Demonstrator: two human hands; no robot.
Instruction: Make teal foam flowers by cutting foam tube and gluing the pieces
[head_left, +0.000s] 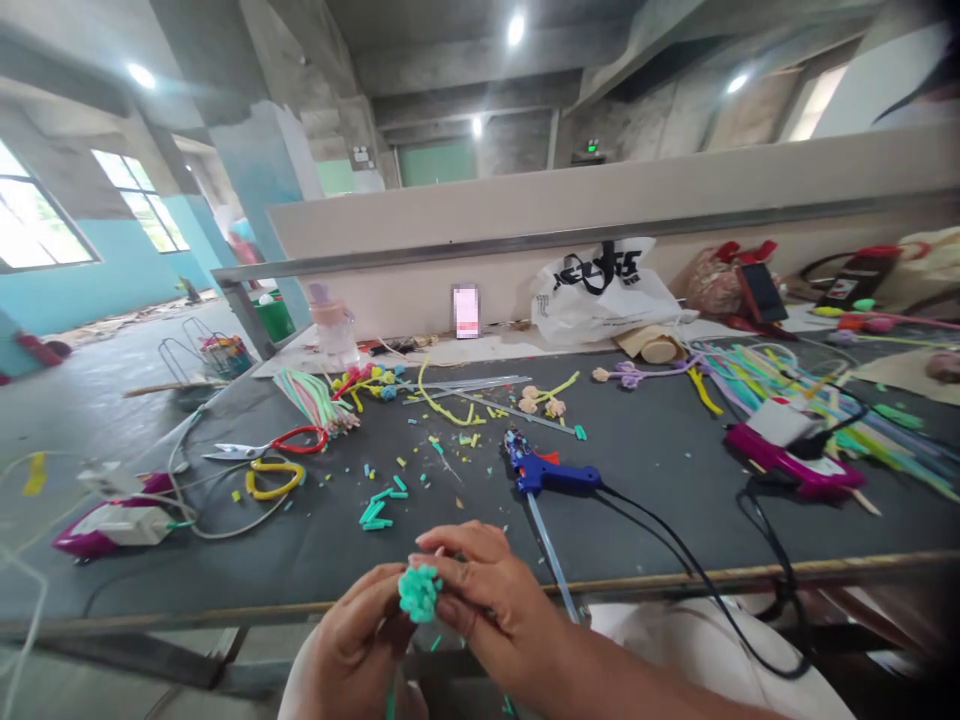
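Note:
Near the table's front edge, a teal-green fuzzy flower head, seemingly of chenille stem, is held between both hands. My left hand is closed around its underside, and a green stem hangs below. The fingers of my right hand pinch the flower's right side. Just beyond lie several short teal pieces on the dark table. A blue glue gun rests to the right, with a clear glue stick sticking out of its back toward me.
Red-handled scissors and yellow-handled pliers lie at left, near a power strip. Another power strip and bundled chenille stems are at right. A phone, a bottle and a white bag stand along the back.

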